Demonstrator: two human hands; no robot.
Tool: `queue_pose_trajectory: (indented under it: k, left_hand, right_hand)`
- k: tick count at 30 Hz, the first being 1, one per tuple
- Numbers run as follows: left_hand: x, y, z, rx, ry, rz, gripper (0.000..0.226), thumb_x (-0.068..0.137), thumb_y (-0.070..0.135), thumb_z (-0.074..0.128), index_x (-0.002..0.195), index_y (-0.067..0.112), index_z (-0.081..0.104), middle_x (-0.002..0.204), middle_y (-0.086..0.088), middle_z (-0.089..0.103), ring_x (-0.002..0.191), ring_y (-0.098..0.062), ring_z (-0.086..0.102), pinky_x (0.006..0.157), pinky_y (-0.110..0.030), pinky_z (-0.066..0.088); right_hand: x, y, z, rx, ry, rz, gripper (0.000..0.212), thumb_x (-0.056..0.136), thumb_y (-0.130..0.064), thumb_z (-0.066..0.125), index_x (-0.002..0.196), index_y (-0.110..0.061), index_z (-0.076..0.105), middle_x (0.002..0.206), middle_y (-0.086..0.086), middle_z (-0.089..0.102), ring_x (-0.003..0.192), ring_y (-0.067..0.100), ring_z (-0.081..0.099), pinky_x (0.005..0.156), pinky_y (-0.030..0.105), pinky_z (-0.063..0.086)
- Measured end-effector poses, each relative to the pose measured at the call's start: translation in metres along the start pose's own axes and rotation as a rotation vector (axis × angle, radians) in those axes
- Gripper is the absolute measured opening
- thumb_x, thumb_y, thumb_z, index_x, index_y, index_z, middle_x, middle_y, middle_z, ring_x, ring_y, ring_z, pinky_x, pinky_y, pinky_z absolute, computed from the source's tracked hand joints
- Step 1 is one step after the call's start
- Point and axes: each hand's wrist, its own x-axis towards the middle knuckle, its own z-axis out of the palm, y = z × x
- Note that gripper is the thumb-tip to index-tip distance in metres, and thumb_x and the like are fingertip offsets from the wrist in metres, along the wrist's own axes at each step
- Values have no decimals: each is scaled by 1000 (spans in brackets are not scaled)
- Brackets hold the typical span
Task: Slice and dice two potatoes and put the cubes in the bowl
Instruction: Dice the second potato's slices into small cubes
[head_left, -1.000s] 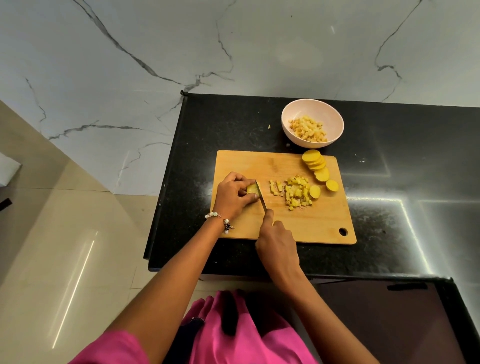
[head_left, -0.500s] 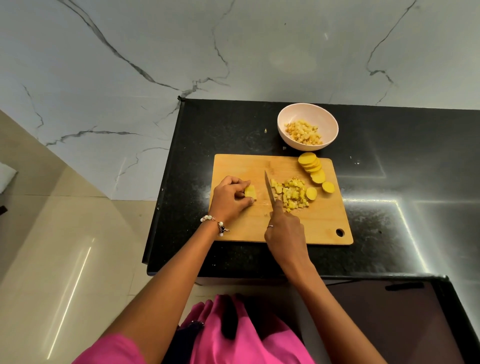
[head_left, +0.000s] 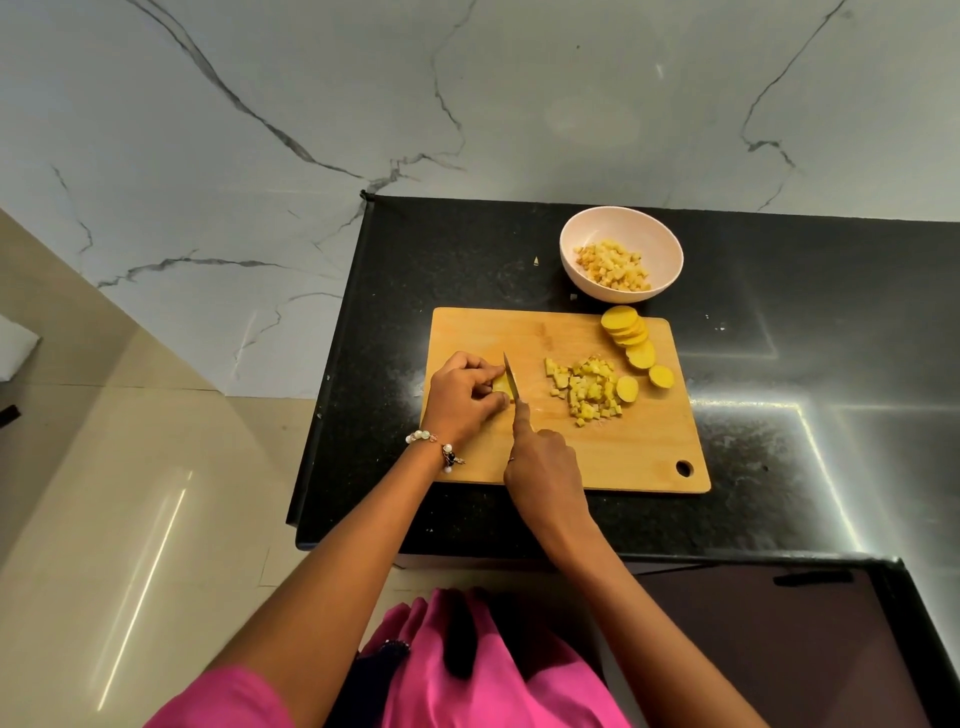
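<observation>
My left-hand fingers (head_left: 480, 375) curl round a small potato piece (head_left: 502, 385) at the cutting board's (head_left: 613, 457) 9 o'clock side; my left hand (head_left: 464, 397) pins it down. My right hand (head_left: 545, 462) grips the knife (head_left: 511, 379), forefinger along the spine, blade touching the piece. At the board's centre lies one heap of cubes (head_left: 584, 387), one loose round beside it, more slices (head_left: 631, 338) fanned toward 1 o'clock. One pink bowl (head_left: 660, 244) at 12 o'clock on the black tabletop (head_left: 467, 254) holds more cubes. I read no writing anywhere. A beaded bracelet (head_left: 434, 441) circles my left wrist.
</observation>
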Motion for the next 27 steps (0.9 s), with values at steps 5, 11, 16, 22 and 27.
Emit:
queue_pose_trajectory:
  k: [5,11,16,22,27]
  left_hand:
    - [-1,1,2,-20,19,-2,38,75,11,76,112,6,68,98,2,54,71,4,51,70,-1,41]
    - [-2,1,2,-25,24,6,40,74,12,78,112,6,68,97,3,54,70,4,50,69,-1,41]
    - [-2,2,3,-14,26,8,41,74,13,78,112,5,67,98,3,53,71,2,50,68,-1,41]
    - [-3,3,3,-1,35,11,40,74,14,77,112,6,67,98,3,54,76,-5,52,69,-3,44]
    - [-1,3,4,-5,34,5,39,75,11,76,112,4,68,98,1,54,76,-7,53,69,-2,43]
  right_hand:
    - [0,-1,9,-83,5,-33,60,98,-5,28,151,-7,-1,110,18,55,91,34,57,67,34,36]
    - [-14,2,9,-91,-21,-14,62,98,-4,30,150,-9,-5,111,18,53,91,35,59,69,37,41]
    - [-9,2,8,-124,11,-17,60,99,-5,29,151,-10,-1,111,17,53,89,35,59,68,39,45]
    - [-19,6,5,-142,-7,-27,61,100,-7,29,151,-11,-5,111,17,51,89,33,60,63,35,36]
    - [-6,-1,8,-141,47,-36,60,99,-3,29,151,-8,0,108,17,53,85,33,59,62,35,36]
